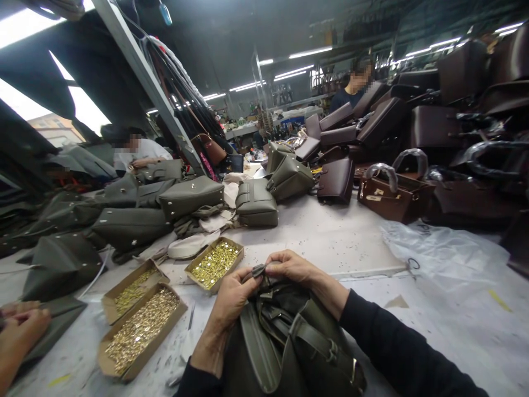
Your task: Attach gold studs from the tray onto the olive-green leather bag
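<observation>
A dark olive handbag (285, 342) stands in front of me, with its straps and some metal hardware showing on top. Above its far edge, my left hand (233, 295) pinches a small dark leather tab (258, 270) between thumb and fingers. From the other side, my right hand (295, 267) closes its fingertips on the same tab. The two hands almost meet there. Just beyond my left hand lies a cardboard box of yellow-gold rivets (215, 263).
Left of the bag are a box of rose-gold rivets (142, 328) and another rivet box (134, 289). A co-worker's hands (22, 325) are at the left edge. Olive bags (190, 196) and brown bags (397, 198) are piled behind; plastic sheeting (446, 253) lies right.
</observation>
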`<state>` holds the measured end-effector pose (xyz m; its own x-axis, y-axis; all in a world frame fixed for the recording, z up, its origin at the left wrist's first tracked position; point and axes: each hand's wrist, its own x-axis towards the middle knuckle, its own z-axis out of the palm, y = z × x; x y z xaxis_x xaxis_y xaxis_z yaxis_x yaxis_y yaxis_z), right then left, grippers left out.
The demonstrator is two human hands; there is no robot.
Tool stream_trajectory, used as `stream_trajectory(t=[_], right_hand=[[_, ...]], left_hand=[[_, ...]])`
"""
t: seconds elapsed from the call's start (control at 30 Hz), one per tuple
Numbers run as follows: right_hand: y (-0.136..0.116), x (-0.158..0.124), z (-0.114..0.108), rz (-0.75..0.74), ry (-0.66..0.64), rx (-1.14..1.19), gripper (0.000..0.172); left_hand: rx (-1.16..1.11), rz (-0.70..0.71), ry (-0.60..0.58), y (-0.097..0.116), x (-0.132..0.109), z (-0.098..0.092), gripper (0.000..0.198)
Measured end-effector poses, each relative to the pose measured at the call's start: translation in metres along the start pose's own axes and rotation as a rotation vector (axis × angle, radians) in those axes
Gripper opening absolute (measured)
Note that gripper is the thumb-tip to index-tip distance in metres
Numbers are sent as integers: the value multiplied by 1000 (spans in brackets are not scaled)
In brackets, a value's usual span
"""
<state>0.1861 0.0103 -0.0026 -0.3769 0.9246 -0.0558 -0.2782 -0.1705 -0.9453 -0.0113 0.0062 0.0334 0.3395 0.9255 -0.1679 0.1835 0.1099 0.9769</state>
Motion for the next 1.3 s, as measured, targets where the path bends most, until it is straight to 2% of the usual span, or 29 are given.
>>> stream_trajectory(t=[0.2,0.43,0.57,0.73,0.83,0.93,1.0,1.07,1.13,1.3], right_hand=[[0,-2,3,-15,3,81,52],[1,-1,5,-65,20,114,50],[5,-1,5,-94,25,124,52],[7,-1,6,-127,37,132,50],[2,-7,9,-237,64,-32,42],[-7,-16,13,-439,160,-519,23],[-11,-20,16,-498,204,-741,22],[-13,-22,19,-496,231,-769,23],[-12,-22,22,-468,240,-701,25],[-10,-20,24,-436,153,-540,38]], left_hand=[[72,47,71,6,-4,4,41],[402,150,218,21,-8,11,33],[532,220,278,22,-11,14,31],[567,244,336,18,-15,18,35],[593,268,363,12,-17,19,35],[596,318,400,7,-17,20,34],[569,319,423,5,-18,21,33],[516,297,437,4,-19,22,32],[469,296,447,4,-21,23,31],[438,312,483,3,-22,25,31]])
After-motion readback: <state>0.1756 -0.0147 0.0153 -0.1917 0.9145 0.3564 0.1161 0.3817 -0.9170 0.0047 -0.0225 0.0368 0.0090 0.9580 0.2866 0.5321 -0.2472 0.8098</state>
